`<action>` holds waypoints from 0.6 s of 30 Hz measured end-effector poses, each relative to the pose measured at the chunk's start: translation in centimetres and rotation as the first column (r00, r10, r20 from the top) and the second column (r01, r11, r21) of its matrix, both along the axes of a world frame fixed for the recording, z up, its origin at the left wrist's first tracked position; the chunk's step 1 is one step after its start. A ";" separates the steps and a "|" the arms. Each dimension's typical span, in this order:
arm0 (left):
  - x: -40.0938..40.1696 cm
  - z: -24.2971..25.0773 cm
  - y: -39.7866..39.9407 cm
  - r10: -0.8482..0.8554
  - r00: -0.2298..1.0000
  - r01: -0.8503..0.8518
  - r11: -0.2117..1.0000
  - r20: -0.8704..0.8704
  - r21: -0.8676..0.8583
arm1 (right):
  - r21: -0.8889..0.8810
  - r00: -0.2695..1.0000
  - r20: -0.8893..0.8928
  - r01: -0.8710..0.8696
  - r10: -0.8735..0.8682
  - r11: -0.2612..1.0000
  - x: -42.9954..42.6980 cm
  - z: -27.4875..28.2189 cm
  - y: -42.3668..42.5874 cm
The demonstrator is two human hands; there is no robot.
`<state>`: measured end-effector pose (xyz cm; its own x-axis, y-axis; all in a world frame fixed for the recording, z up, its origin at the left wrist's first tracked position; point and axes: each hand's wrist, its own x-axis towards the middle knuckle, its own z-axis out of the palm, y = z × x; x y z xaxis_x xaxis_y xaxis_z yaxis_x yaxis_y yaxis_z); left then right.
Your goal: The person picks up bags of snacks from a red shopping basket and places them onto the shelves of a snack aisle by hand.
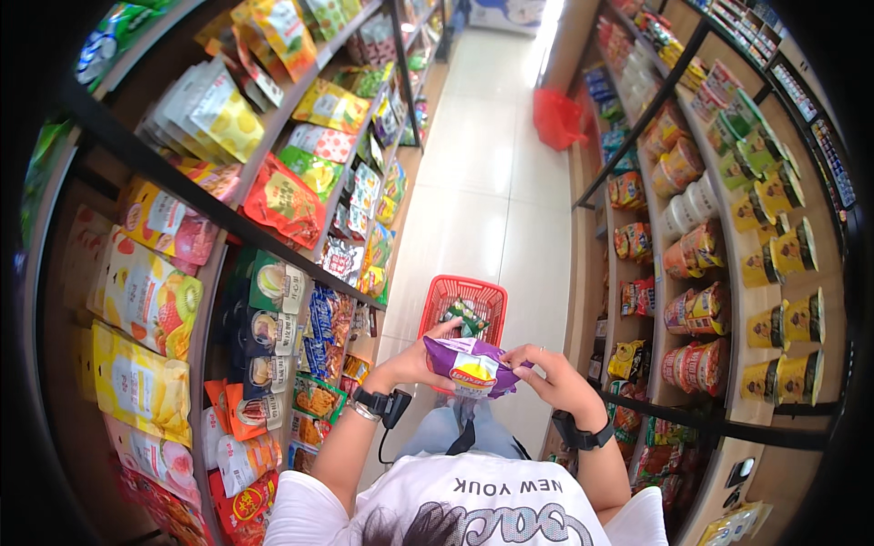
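A purple snack bag (476,367) with a yellow and red emblem is held in front of my body. My left hand (418,363) grips its left end, thumb low and fingers spread behind it. At the right end, the fingers of my right hand (553,379) pinch the bag's edge. Beyond and below the bag is a red plastic shopping basket (499,300). Inside the basket lies a dark green packet (466,316), partly covered by my left fingers and the purple bag in this view.
Shelves on the left carry bagged snacks, among them a red pouch (283,198) and yellow pouches (142,382). Instant noodle cups (759,266) line the right shelf (734,184). A red plastic bag (556,119) hangs by the right shelving, beside the tiled aisle floor (471,184).
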<state>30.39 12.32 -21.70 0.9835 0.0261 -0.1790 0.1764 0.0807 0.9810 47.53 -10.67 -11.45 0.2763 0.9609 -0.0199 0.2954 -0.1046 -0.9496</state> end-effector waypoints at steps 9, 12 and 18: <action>0.1 6.4 -3.9 0.066 0.988 -0.060 0.997 0.143 -0.043 | 0.169 0.988 -0.107 0.130 -0.113 0.977 0.3 3.9 -0.3; 0.0 6.4 -5.1 0.318 0.933 -0.277 0.934 0.170 -0.225 | 0.174 0.920 -0.334 0.273 -0.204 0.946 0.0 2.5 0.1; 0.0 7.6 -5.9 0.420 0.894 -0.400 0.905 0.155 -0.148 | 0.210 0.857 -0.437 0.393 -0.274 0.895 -1.1 2.3 0.2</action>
